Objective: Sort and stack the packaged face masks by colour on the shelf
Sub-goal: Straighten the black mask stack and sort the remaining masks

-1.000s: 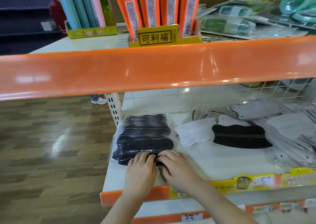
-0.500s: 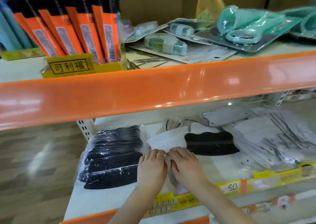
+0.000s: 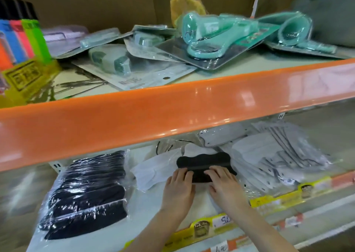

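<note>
Both hands, left hand (image 3: pixel 179 189) and right hand (image 3: pixel 224 183), rest flat-fingered on the lone black mask (image 3: pixel 203 164) mid-shelf, not really gripping it. The black stack (image 3: pixel 86 190) sits well left. Slick wrap could probably drag the white mask (image 3: pixel 151 170) along. White shelf (image 3: pixel 194 207), orange rail (image 3: pixel 153 117), cluttered shop.
</note>
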Motion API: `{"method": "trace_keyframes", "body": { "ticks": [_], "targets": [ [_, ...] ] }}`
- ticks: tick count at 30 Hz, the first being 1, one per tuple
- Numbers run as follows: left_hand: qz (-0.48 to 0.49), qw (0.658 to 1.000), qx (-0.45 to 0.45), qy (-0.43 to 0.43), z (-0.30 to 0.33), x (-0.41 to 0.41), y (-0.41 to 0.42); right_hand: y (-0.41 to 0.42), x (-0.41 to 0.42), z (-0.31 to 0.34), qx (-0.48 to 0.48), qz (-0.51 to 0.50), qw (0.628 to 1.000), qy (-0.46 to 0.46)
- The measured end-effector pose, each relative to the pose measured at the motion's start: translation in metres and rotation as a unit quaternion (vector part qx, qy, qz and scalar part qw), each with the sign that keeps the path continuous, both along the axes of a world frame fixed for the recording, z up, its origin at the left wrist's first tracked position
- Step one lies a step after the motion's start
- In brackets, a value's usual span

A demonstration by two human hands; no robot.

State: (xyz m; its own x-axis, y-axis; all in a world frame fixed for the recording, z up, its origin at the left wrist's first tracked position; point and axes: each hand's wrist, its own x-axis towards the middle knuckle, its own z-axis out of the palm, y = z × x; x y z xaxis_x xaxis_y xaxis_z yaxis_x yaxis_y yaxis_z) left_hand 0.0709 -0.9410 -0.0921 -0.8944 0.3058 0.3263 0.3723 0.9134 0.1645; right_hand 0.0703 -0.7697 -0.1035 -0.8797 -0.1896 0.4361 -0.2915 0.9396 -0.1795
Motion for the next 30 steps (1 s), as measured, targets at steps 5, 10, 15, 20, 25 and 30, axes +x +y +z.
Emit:
{"method": "trace_keyframes", "body": {
  "ticks": [5, 10, 15, 20, 25, 30],
  "targets": [
    [0.025, 1.0, -0.018, 0.002, -0.016, -0.005, 0.008, 0.009, -0.004, -0.01, -0.013, -0.019, 1.0, -0.007],
    [0.032, 0.998, -0.01, 0.058, -0.022, -0.006, 0.007, 0.006, -0.004, -0.008, -0.009, -0.027, 0.999, 0.026],
    [0.034, 0.997, 0.015, 0.069, -0.023, -0.005, 0.008, 0.004, -0.002, -0.005, -0.01, -0.034, 0.998, 0.056],
    [0.034, 0.994, 0.016, 0.107, -0.026, -0.005, 0.006, 0.006, -0.001, -0.009, -0.032, -0.02, 0.996, 0.082],
    [0.011, 0.992, 0.041, 0.117, -0.024, -0.007, 0.004, 0.007, 0.004, -0.002, -0.054, -0.001, 0.996, 0.077],
    [0.012, 0.996, 0.031, 0.084, -0.014, -0.012, 0.003, 0.01, 0.004, -0.002, -0.065, 0.024, 0.996, 0.052]
  ]
}}
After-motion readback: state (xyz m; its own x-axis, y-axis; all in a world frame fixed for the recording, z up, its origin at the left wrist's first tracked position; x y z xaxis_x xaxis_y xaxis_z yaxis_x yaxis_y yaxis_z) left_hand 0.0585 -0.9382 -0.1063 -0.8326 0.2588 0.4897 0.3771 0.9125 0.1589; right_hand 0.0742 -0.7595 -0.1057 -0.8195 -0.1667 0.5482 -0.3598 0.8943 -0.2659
